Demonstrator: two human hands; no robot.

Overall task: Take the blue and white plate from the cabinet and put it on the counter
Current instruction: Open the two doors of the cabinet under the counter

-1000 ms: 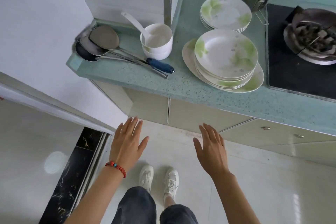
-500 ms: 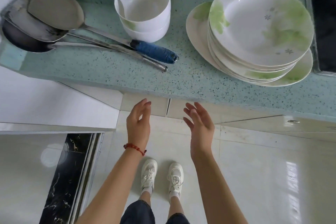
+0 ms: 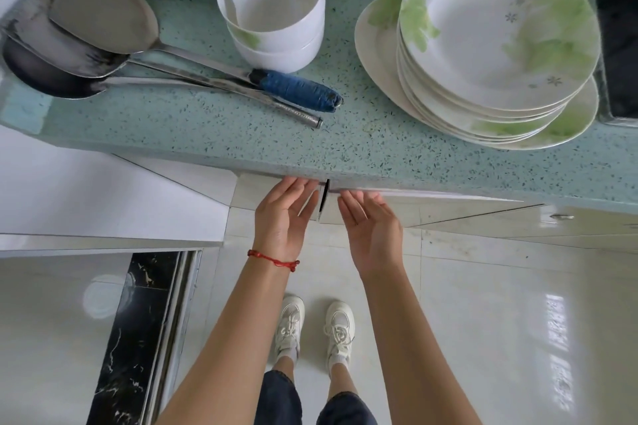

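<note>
Both hands at the cabinet doors under the desk (image 3: pixel 345 148) edge, one each side of the centre seam. Left hand (image 3: pixel 283 214) open, fingers spread loosely, fingertips at the top edge of the left door (image 3: pixel 248 195). Right hand (image 3: pixel 371 221) open, palm up, fingertips at the top edge of the right door (image 3: pixel 431 207). Neither holds anything. Narrow dark gap shows at the seam. Blue and white plate not visible; cabinet interior hidden. On the desk: stack of green-and-white plates (image 3: pixel 497 31) right, white bowls with ladle (image 3: pixel 276 3) centre, metal spatulas (image 3: pixel 96 28) left.
</note>
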